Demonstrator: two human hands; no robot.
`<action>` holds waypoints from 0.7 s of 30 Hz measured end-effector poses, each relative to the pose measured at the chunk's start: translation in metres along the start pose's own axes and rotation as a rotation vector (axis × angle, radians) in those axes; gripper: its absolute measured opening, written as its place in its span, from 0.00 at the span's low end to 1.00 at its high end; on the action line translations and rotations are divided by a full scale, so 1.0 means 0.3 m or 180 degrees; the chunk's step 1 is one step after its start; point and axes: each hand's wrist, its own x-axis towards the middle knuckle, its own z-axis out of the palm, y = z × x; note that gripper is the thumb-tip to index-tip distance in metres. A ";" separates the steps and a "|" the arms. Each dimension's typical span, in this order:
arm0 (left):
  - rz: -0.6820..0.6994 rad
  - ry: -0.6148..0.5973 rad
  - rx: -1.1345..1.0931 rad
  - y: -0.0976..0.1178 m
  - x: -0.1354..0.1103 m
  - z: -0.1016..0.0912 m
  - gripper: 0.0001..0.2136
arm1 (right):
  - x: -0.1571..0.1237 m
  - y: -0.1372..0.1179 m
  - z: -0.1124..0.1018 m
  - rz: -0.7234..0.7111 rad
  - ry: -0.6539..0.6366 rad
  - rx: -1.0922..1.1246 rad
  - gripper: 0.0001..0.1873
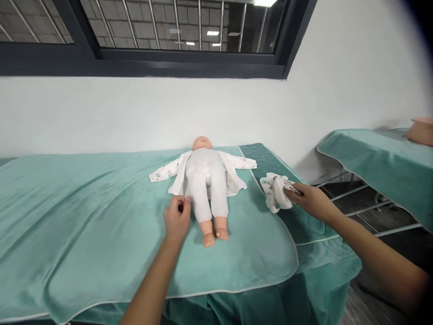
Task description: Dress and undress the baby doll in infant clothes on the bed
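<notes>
Green blanket, spread broadly. Doll, face-up at centre, feet near. White jacket, open beneath it. Printed cloth, right, clamped in right hand. Left hand, fingers curled by jacket's left hem; grip cannot be told. Step: seemingly dressing; next calls for unfolding or releasing cloth.

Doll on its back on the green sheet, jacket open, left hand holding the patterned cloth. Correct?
Wrong hand: the head view shows the right hand holding the patterned cloth. The doll is on its back on the green sheet, jacket open.
</notes>
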 end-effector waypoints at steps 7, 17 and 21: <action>0.0327 -0.1028 0.0410 0.096 -0.028 0.000 0.09 | 0.027 -0.366 -0.150 0.0619 -0.0214 0.2677 0.17; 0.1301 -0.1378 -0.0622 0.466 0.051 -0.240 0.23 | 0.103 -0.831 -0.278 -0.0442 -0.0740 0.4640 0.14; 0.1697 -0.0527 -0.0338 0.538 0.093 -0.310 0.12 | 0.086 -0.935 -0.338 -0.0875 -0.0596 0.4507 0.19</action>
